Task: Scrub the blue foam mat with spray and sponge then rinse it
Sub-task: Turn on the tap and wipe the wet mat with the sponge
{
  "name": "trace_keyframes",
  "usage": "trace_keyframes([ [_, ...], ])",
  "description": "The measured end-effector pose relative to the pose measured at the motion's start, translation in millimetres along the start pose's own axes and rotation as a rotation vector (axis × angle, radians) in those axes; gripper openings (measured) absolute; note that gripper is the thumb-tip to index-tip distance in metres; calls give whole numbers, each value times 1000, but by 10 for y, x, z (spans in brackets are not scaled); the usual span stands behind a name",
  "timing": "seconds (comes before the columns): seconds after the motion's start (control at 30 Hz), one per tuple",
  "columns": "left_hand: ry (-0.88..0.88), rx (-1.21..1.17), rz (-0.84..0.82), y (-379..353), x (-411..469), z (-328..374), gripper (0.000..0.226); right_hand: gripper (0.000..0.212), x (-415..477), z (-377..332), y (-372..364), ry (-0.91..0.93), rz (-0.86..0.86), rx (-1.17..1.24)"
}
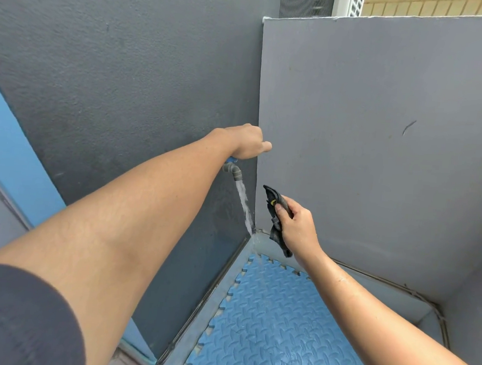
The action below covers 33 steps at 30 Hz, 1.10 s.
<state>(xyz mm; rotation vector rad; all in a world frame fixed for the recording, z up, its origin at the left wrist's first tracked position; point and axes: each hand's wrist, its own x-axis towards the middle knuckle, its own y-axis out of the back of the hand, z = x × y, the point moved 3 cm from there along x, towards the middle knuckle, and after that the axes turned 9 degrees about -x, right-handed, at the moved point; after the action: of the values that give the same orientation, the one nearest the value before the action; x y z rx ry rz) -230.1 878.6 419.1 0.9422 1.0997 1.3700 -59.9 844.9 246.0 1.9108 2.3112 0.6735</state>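
Blue foam mat (275,327) on floor, tap (233,171) running, right hand (296,226) gripping dark cloth (274,213)

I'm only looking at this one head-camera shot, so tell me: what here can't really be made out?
- Tap handle: covered by the left hand; only a blue sliver shows.
- Dark scrubber: partly inside the right hand grip, so sponge or cloth is unclear.
- Blue foam mat: cut off by the bottom edge and the right forearm.
- Spray bottle: not in view.
- Where the water lands: blurred in the corner.
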Motion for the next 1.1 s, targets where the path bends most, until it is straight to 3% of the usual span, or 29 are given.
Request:
trace_keyframes([
  [0.63,7,-156,4,-19,25,-28,43,24,-5,-18,70,7,-4,-1],
  [0.87,221,-54,58,-40,59,-90,37,23,-30,107,120,-31,-15,-5],
  [1.0,200,150,267,-23,3,-33,31,24,-63,296,211,-55,-20,-15],
  [1.07,14,301,520,-40,-102,110,29,24,-94,434,225,-70,-15,-16],
  [1.1,-170,296,664,-108,-169,205,29,24,-114,529,213,-79,-13,-17],
])
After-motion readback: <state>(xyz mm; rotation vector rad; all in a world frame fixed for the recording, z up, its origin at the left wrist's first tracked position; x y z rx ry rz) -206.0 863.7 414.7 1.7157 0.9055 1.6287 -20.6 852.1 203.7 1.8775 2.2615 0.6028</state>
